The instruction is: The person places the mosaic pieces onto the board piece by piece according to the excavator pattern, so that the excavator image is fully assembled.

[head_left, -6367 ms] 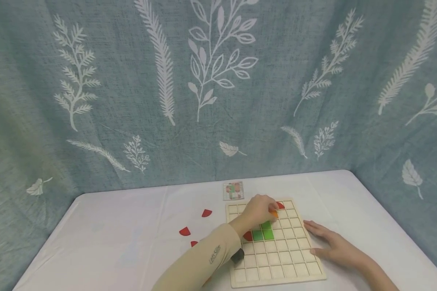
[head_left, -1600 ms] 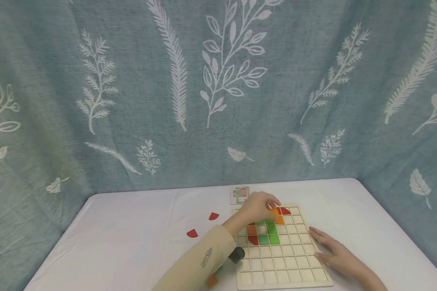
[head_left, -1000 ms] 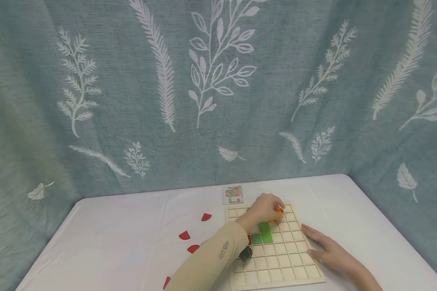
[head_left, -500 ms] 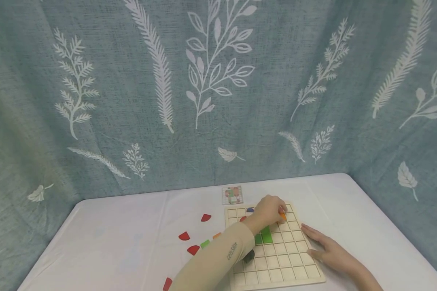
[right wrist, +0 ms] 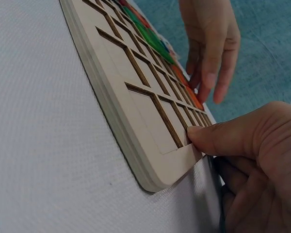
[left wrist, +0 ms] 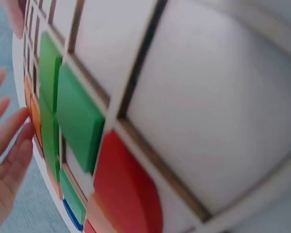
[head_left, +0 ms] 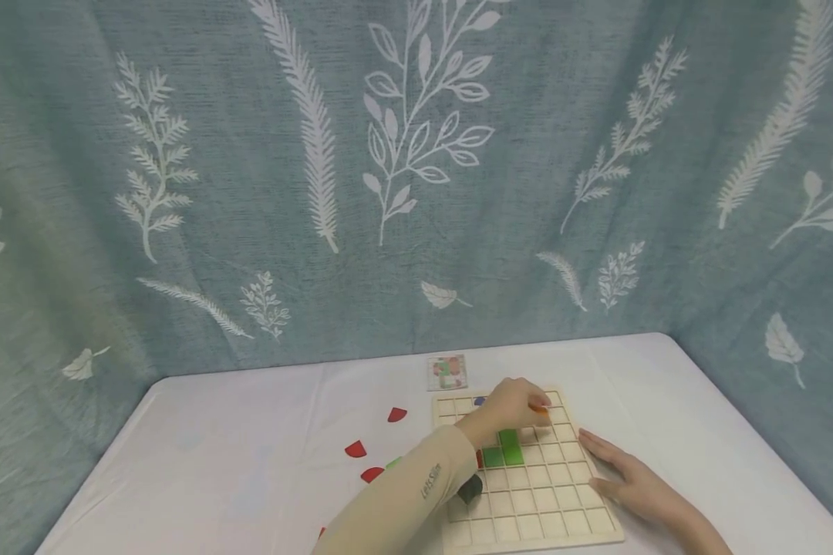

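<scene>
The pale wooden grid board [head_left: 548, 528] lies on the white table with coloured tiles in some of its cells. My left hand [head_left: 514, 405] reaches over its far part, fingers pointing down at an orange tile [head_left: 540, 409]. In the left wrist view, fingertips meet this orange tile [left wrist: 36, 116] beside green tiles [left wrist: 80, 116] and a red rounded tile [left wrist: 123, 184]. My right hand [head_left: 632, 478] rests against the board's right edge, index finger extended; in the right wrist view, its thumb [right wrist: 220, 138] lies on the rim near a corner. Part of the tile pattern hides behind my left arm.
Several red quarter-circle tiles [head_left: 355, 449] lie loose on the table left of the board. A small pattern card [head_left: 447, 372] sits beyond the board's far edge. Strapped at my left wrist is a black camera [head_left: 470, 489]. A leaf-print curtain [head_left: 416, 193] hangs behind the table.
My left hand has edged slightly to the right over the board's far part. An orange tile now sits where its fingers work, near the red one seen earlier. My right hand stays at the edge.
</scene>
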### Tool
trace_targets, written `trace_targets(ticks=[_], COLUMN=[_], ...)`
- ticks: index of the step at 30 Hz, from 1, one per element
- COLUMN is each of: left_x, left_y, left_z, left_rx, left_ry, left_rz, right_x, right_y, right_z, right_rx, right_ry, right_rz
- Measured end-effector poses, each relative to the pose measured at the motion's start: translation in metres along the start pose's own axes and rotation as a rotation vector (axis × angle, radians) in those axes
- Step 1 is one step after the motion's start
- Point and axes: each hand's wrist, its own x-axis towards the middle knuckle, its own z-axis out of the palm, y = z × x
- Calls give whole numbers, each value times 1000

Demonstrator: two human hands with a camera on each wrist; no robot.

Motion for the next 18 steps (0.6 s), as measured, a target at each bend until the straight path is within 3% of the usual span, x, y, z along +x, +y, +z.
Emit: trace_targets(ticks=[5,11,18], left_x=[-10,-39,-83], left_y=[-4,-11,-31], left_z=[-16,-41,-65], left_rx=[-116,-214,-372], left_ry=[-16,-51,61], left_rz=[44,78,37], right_x=[-1,-2,0], right_y=[3,5,1], right_z=[2,3,3], right_rx=[-46,-41,-39], right_ry=[22,16,-29], right_rz=[-46,-35,69])
